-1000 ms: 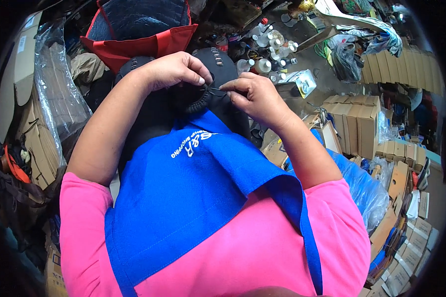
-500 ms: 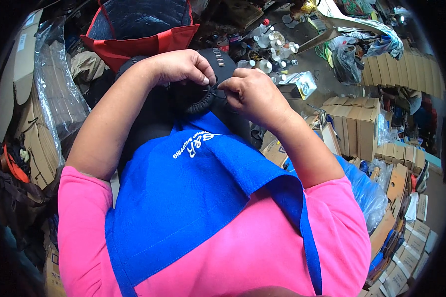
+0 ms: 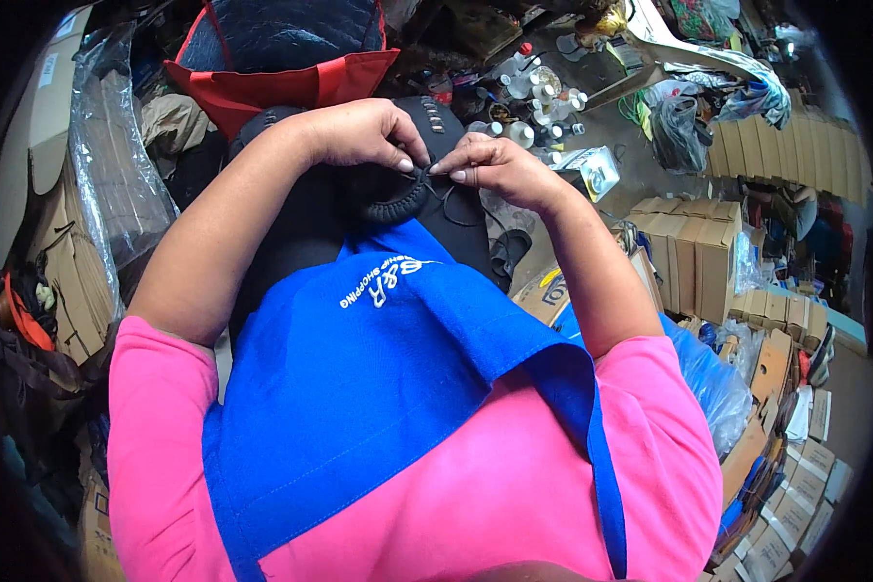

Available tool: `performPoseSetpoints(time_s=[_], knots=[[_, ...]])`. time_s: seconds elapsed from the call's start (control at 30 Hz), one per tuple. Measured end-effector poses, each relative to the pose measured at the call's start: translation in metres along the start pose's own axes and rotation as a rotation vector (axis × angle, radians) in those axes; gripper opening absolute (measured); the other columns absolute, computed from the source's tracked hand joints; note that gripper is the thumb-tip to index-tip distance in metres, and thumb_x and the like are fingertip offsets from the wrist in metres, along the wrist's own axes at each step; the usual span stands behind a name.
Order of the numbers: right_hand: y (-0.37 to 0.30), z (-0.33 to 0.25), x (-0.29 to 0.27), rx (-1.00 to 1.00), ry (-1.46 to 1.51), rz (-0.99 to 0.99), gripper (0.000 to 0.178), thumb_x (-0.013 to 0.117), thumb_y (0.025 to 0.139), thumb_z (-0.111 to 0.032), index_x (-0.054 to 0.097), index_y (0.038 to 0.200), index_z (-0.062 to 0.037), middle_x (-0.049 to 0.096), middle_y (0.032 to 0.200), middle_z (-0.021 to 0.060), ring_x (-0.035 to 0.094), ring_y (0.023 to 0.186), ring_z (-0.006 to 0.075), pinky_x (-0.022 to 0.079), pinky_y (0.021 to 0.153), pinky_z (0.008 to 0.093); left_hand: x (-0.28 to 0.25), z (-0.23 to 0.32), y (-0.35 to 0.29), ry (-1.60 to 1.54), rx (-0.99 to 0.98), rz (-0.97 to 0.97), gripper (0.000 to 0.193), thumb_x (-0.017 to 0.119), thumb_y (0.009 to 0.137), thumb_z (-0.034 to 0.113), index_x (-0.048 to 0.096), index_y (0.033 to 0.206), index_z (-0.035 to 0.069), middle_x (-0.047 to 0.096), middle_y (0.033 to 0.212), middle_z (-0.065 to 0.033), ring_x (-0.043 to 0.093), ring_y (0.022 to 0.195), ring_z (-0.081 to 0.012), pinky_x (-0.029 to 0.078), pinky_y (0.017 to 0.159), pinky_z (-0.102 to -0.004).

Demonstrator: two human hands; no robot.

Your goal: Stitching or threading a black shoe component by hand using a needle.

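From the head view, both hands meet over a black fabric shoe with a padded, ribbed collar (image 3: 398, 204) that rests in the person's lap, just above the top edge of a blue cloth apron with white print (image 3: 388, 388). The left hand (image 3: 364, 131) is curled, its fingertips pinching the shoe's collar edge where a thin black lace (image 3: 448, 199) comes out. The right hand (image 3: 490, 167) is also closed in a pinch, thumb and forefinger gripping the same lace right against the left fingertips, so the two hands touch. The lace loops down from the pinch across the dark upper of the shoe, below the right hand.

Beyond the left hand lies a red fabric bag with a dark quilted lining (image 3: 281, 73). Beyond the right hand stands a cluster of small white plastic bottles and jars (image 3: 533, 102), with a shiny square metal tin (image 3: 592, 170) just to the right of that hand. Farther right of the right forearm are rows of brown cardboard boxes (image 3: 689, 257). Left of the left forearm, flat cardboard wrapped in clear plastic sheeting (image 3: 116, 184) leans upright.
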State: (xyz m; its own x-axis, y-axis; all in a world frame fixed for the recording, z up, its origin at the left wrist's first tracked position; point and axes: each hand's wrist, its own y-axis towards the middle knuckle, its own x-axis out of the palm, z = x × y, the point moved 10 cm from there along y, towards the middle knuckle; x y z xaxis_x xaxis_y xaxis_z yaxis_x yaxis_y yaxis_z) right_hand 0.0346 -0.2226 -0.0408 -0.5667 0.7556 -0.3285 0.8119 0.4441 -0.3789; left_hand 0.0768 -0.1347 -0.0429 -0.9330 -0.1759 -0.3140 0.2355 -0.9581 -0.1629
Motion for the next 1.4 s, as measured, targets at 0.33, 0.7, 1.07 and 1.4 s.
performPoseSetpoints(time_s=[0.33, 0.7, 1.07, 1.4], knots=[[0.002, -0.003, 0.013, -0.015, 0.175, 0.182, 0.018, 0.071, 0.079, -0.007, 0.071, 0.097, -0.0049, 0.06, 0.083, 0.0003, 0.056, 0.08, 0.012, 0.047, 0.074, 0.0262, -0.002, -0.005, -0.005, -0.079, -0.089, 0.103, 0.021, 0.07, 0.075, 0.005, 0.07, 0.095, 0.003, 0.065, 0.088, -0.0081, 0.06, 0.087, -0.0171, 0.047, 0.081, -0.0301], [-0.039, -0.052, 0.024, -0.251, -0.678, 0.433, 0.042, 0.067, 0.069, -0.006, 0.067, 0.108, -0.0185, 0.052, 0.078, 0.0074, 0.053, 0.078, 0.0263, 0.038, 0.072, 0.038, -0.014, 0.024, -0.092, 0.218, -0.122, 0.688, 0.031, 0.049, 0.079, -0.009, 0.064, 0.104, 0.003, 0.057, 0.091, -0.013, 0.059, 0.09, -0.0197, 0.048, 0.075, -0.0294], [-0.028, -0.017, 0.01, -0.055, -0.33, 0.325, 0.036, 0.066, 0.076, -0.007, 0.069, 0.109, -0.0219, 0.052, 0.079, 0.0062, 0.054, 0.08, 0.0224, 0.044, 0.074, 0.0342, -0.007, 0.034, -0.092, 0.333, 0.063, 0.782, 0.025, 0.066, 0.072, -0.003, 0.071, 0.092, 0.011, 0.05, 0.076, -0.0047, 0.052, 0.075, -0.0188, 0.043, 0.067, -0.03], [-0.008, -0.012, 0.003, -0.044, -0.191, 0.125, 0.023, 0.062, 0.085, -0.011, 0.072, 0.104, -0.0204, 0.055, 0.087, 0.0055, 0.053, 0.091, 0.0198, 0.043, 0.083, 0.0308, -0.004, 0.024, -0.079, 0.389, 0.042, 0.717, 0.025, 0.068, 0.072, 0.0, 0.073, 0.092, 0.015, 0.043, 0.073, -0.0034, 0.046, 0.072, -0.0196, 0.042, 0.067, -0.0319]])
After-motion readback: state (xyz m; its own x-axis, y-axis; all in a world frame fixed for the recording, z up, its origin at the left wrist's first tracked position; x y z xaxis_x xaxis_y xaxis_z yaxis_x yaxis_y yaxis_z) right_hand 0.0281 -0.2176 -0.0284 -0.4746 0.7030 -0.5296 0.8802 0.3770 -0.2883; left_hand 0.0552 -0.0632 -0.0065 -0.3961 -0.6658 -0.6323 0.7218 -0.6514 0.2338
